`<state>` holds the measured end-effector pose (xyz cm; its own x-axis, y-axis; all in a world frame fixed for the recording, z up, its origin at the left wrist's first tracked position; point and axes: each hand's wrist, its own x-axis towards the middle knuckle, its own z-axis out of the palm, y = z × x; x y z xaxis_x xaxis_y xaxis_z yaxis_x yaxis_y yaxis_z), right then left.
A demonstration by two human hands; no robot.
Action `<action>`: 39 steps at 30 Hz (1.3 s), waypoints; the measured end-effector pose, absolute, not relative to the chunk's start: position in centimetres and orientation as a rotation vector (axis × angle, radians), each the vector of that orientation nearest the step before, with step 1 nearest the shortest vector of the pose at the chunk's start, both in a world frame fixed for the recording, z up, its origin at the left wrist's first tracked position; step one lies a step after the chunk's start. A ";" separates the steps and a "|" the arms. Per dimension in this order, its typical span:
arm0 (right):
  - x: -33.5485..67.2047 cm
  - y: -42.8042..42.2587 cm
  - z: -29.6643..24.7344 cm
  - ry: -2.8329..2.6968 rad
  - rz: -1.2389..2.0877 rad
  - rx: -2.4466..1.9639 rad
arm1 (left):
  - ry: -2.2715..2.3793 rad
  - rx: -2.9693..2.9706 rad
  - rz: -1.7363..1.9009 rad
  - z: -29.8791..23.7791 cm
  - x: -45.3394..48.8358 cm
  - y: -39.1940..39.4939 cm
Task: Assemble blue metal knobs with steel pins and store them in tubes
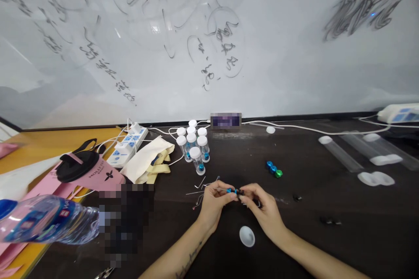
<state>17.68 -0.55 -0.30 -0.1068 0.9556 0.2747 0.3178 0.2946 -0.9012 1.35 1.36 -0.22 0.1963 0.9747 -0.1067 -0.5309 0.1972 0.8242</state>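
My left hand (214,202) pinches a small blue metallic piece (231,191) between thumb and fingers. My right hand (263,207) grips a small black piece (241,192) that lines up end to end with the blue one; whether the two are joined I cannot tell. Thin metal rods, some bent and some with small coloured ends, lie by my left fingers, among them an L-shaped one (200,182). Below and between my hands, a round white cap (247,236) rests on the dark table (222,255). Blue and green metallic pieces (273,169) sit beyond my right hand.
Clear tubes with white caps (195,153) stand in a cluster behind my left hand. Empty-looking clear tubes (342,153) lie at right with white caps (376,178). Small black pieces (297,198) lie nearer. At left are a pink cup (101,172), water bottle (49,220) and power strip (129,146).
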 end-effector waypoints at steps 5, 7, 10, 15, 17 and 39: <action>17.7 -0.6 -0.2 -1.633 0.841 -1.173 | 0.752 0.743 1.204 0.0 1.4 1.3; 17.6 -0.6 -0.3 -1.635 0.835 -1.161 | 0.760 0.740 1.214 0.0 1.4 1.3; 17.6 -0.6 -0.4 -1.634 0.830 -1.153 | 0.762 0.748 1.219 -0.2 1.4 1.4; 17.7 -0.6 -0.3 -1.644 0.855 -1.161 | 0.759 0.758 1.225 -0.4 1.4 1.5; 17.8 -0.6 -0.2 -1.650 0.872 -1.164 | 0.757 0.755 1.225 -0.4 1.4 1.4; 17.6 -0.4 0.2 -1.672 0.862 -1.213 | 0.766 0.747 1.234 -0.1 1.3 1.6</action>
